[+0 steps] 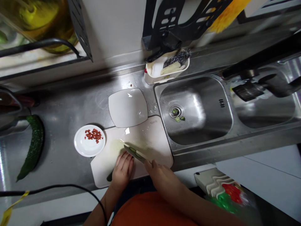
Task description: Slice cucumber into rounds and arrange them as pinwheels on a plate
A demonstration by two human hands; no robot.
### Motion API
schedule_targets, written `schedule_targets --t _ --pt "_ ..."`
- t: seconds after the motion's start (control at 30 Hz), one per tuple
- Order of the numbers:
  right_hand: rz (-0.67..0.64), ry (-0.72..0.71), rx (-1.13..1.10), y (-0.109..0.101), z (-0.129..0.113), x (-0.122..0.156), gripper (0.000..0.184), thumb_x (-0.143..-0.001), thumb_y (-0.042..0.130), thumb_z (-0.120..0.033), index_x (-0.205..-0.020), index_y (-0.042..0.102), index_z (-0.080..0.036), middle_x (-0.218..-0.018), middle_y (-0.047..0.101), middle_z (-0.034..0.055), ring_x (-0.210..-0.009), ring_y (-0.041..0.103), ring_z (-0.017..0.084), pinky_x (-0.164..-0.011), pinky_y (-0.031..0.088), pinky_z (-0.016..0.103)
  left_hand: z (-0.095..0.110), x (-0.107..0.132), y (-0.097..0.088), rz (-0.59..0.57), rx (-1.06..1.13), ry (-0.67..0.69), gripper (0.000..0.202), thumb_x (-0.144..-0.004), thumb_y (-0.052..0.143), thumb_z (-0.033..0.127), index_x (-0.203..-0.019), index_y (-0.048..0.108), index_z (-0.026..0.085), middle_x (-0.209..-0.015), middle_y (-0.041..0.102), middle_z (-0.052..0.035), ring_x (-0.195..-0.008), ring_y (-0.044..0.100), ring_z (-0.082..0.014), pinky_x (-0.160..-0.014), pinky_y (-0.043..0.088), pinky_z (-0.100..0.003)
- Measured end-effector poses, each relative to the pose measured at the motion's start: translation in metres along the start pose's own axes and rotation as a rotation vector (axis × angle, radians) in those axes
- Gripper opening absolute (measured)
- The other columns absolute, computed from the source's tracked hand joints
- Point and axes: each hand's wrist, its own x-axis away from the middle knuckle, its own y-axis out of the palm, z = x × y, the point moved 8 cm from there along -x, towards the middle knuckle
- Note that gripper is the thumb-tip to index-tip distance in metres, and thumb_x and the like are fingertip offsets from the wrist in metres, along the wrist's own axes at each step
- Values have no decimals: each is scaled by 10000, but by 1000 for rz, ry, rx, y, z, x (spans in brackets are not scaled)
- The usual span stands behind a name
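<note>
My left hand [122, 169] is wrapped over a cucumber [109, 176] on the white cutting board [156, 141]. Most of the cucumber is hidden under the fingers, with one dark green end showing at the left. My right hand [162, 175] grips a kitchen knife [141, 158], its blade on the board right beside my left fingertips. Green slices [133, 149] appear against the blade. Behind the board, touching its edge, sits a bare white square plate [128, 108]. A small white dish [81, 147] with red goji berries [93, 135] overlaps the board's left corner.
On the right is a steel sink [197, 125] with green cucumber pieces [180, 119] near its drain. A whole cucumber [35, 150] lies on the counter at left. A white caddy [166, 75] stands by the wall. A black cable [58, 185] crosses the front left.
</note>
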Motion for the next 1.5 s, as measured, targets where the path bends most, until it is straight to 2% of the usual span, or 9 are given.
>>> schedule_targets --t 0.47,0.8,0.93,1.13,1.3,1.5 --pt "9 25 -21 8 -1 -21 352 -880 288 -61 -1110 529 -174 -919 635 101 -727 643 205 -571 434 268 -1 1 1 -13 18 -10 329 -871 490 119 -1194 544 156 -1107 659 -96 -1105 589 -203 -990 473 -405" --pt "84 20 -23 19 3 -29 379 -874 275 -53 -1124 529 -182 -912 630 90 -706 630 187 -568 423 263 -1 -1 0 -24 35 -12 335 -873 489 112 -1200 544 161 -1124 646 -105 -1111 581 -219 -983 476 -434" --pt "100 14 -53 19 10 -23 398 -849 297 -36 -1142 516 -192 -929 621 75 -700 617 161 -581 417 247 0 -2 -1 -18 43 -18 352 -873 494 114 -1219 536 158 -1151 628 -110 -1124 568 -217 -980 477 -419" --pt "100 25 26 18 14 0 456 -809 371 2 -1197 461 -221 -972 619 66 -715 621 157 -600 411 233 1 -1 -1 -13 49 -20 327 -872 498 113 -1193 548 154 -1128 633 -105 -1112 569 -215 -989 464 -418" --pt "71 3 74 19 11 16 380 -849 347 -25 -1144 500 -210 -929 630 72 -701 633 179 -576 405 249 2 1 -2 5 17 8 265 -857 520 105 -1113 581 139 -1050 655 -95 -1099 573 -220 -996 459 -423" --pt "57 7 91 20 12 22 409 -852 354 -26 -1201 488 -193 -948 642 91 -739 642 183 -600 408 250 3 1 -3 29 -16 35 265 -852 529 103 -1111 578 131 -1059 649 -101 -1104 566 -225 -981 468 -416"
